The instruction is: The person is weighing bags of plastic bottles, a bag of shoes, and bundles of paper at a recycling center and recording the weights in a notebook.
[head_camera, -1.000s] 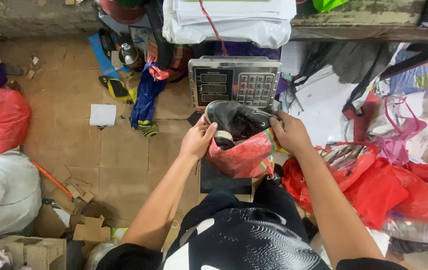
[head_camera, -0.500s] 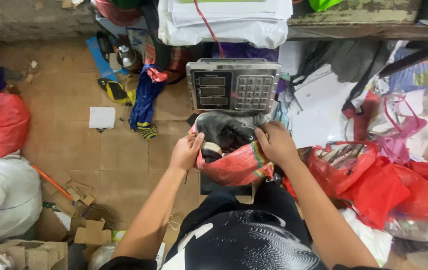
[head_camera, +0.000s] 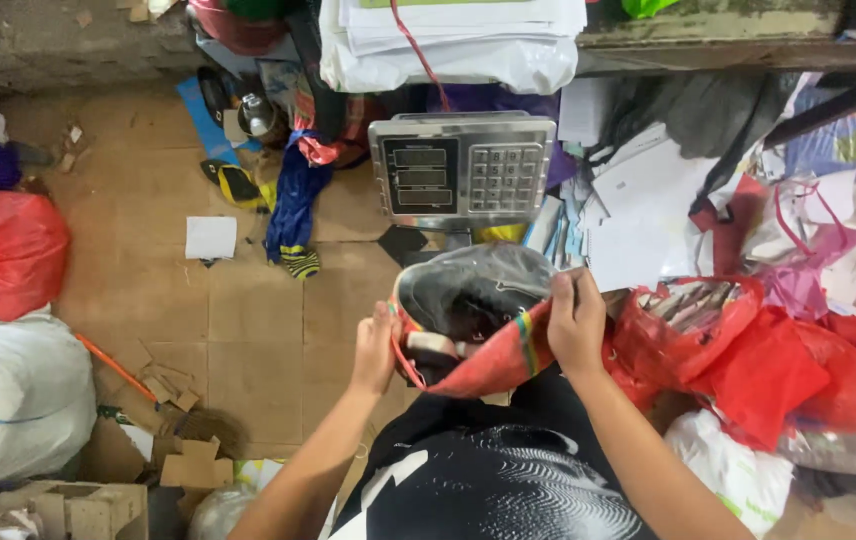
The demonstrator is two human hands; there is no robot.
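Together, left hand [head_camera: 376, 350] and right hand [head_camera: 575, 322] pinch the red bag [head_camera: 493, 365] — mouth spread — below the scale [head_camera: 463, 172].

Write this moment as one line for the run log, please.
left hand: grips red bag rim | right hand: grips opposite rim | bag: open, dark contents | scale: behind

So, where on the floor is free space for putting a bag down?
The bare cardboard floor is free between the white paper sheet, the striped sock and the left hand. Right of the scale it is crowded: papers and red bags. Far left, a red sack and a white sack take the room.
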